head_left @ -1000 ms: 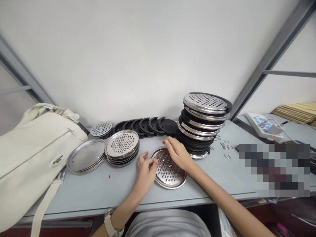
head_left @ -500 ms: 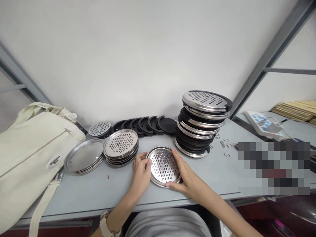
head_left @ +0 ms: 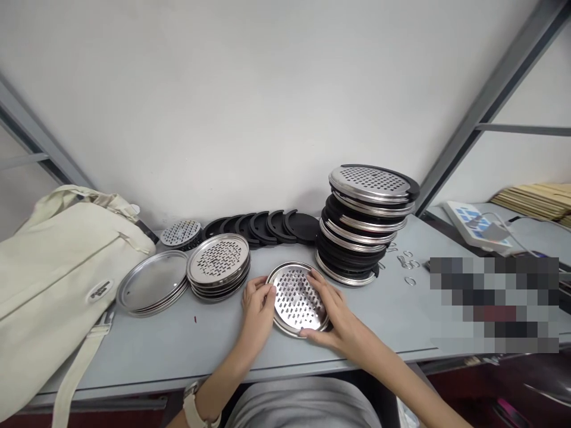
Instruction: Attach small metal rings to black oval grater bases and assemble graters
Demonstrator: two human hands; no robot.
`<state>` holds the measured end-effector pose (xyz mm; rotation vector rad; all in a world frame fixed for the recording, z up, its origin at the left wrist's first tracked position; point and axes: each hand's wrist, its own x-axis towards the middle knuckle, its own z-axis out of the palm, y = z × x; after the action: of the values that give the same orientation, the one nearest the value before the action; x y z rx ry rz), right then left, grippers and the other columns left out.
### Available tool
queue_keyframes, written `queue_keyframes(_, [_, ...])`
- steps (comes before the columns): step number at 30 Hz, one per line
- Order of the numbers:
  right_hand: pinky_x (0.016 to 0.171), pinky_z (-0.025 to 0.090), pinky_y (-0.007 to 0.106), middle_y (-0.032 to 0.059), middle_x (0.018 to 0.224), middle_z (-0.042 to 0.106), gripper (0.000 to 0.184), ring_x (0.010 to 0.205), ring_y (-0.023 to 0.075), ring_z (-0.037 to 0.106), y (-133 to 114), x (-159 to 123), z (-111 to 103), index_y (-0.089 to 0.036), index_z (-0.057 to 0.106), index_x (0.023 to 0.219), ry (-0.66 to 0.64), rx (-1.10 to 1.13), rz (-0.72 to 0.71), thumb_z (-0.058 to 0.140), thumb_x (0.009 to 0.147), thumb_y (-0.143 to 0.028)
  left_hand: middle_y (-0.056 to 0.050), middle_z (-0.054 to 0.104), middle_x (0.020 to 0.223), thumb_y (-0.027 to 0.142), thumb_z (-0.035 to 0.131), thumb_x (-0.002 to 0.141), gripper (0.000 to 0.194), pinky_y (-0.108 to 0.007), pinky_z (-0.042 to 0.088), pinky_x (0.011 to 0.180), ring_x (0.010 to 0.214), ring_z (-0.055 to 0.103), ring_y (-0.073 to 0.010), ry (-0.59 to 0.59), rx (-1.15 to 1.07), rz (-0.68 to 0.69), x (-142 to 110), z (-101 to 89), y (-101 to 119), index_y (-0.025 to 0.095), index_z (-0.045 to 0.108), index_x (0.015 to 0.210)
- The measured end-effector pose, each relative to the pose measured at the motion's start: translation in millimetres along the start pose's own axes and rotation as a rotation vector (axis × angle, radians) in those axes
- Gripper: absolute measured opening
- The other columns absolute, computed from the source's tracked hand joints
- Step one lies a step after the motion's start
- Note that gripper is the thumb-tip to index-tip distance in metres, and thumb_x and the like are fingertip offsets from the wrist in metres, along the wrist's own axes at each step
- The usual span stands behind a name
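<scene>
A round perforated steel disc (head_left: 295, 298) is tilted slightly, its near edge on the grey table (head_left: 187, 351). My left hand (head_left: 257, 308) grips its left rim with curled fingers. My right hand (head_left: 335, 315) curls round its right and near rim. Just behind stands a tall leaning stack of steel discs and black rings (head_left: 364, 223). To the left sit a stack of perforated discs (head_left: 219, 263) and a stack of plain steel lids (head_left: 153, 287).
A row of black C-shaped rings (head_left: 263, 226) lies along the wall, with a small perforated disc (head_left: 181, 232) at its left. A cream cloth bag (head_left: 53, 279) fills the left side. Small metal rings (head_left: 407, 264) lie right of the tall stack. A device with a cable (head_left: 477, 227) sits far right.
My right hand moved from the far rim of the disc round to its right and near rim. The disc now sits held at both sides and slightly raised.
</scene>
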<state>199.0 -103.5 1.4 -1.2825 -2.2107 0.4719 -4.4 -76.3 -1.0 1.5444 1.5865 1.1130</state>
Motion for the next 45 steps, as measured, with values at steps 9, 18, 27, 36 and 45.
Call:
queue_keyframes(9, [0.103,0.036,0.042,0.0104,0.13,0.05,0.023,0.121,0.0243,0.045,-12,33,-12,-0.024,0.052,0.118,0.078,0.007,-0.184,0.046,0.096,-0.025,-0.007,0.053,0.113,0.031,0.04,0.093,0.027,-0.048,0.033,0.104,0.116,0.048,-0.0243,-0.009,0.194,0.144,-6,-2.9,2,0.022,0.065,0.089])
queue_keyframes(18, [0.085,0.041,0.035,0.004,0.089,0.055,0.011,0.087,0.0187,0.051,-9,73,5,-0.02,0.056,0.091,0.043,0.061,-0.202,0.047,0.095,-0.017,-0.008,0.052,0.111,0.029,0.033,0.097,0.025,-0.044,0.039,0.098,0.11,0.05,-0.0221,-0.091,0.336,0.269,-16,-10.9,16,0.022,0.048,0.115])
queue_keyframes(27, [0.081,0.04,0.036,0.0049,0.089,0.054,0.014,0.084,0.0192,0.049,-8,71,7,-0.019,0.055,0.091,0.035,0.008,-0.175,0.042,0.096,-0.017,-0.019,0.032,0.147,0.068,0.074,0.054,0.116,-0.053,0.029,0.107,0.135,0.03,-0.0374,-0.227,0.472,0.431,-21,-11.3,4,0.017,0.023,0.145])
queue_keyframes(36, [0.078,0.039,0.034,0.0033,0.082,0.053,0.015,0.079,0.0186,0.047,-9,73,7,-0.019,0.052,0.085,0.027,0.015,-0.22,0.043,0.095,-0.015,-0.017,0.035,0.146,0.063,0.08,0.046,0.126,-0.05,0.03,0.107,0.133,0.034,-0.0352,-0.238,0.472,0.418,-18,-9.0,1,0.019,0.017,0.146])
queue_keyframes(45, [0.072,0.041,0.033,0.0016,0.072,0.049,0.024,0.075,0.0183,0.048,-16,72,1,-0.021,0.049,0.073,0.085,0.075,-0.182,0.041,0.095,-0.016,-0.02,0.026,0.15,0.061,0.081,0.043,0.139,-0.052,0.026,0.109,0.136,0.03,-0.0375,-0.246,0.446,0.357,-19,-6.9,-5,0.016,0.004,0.149])
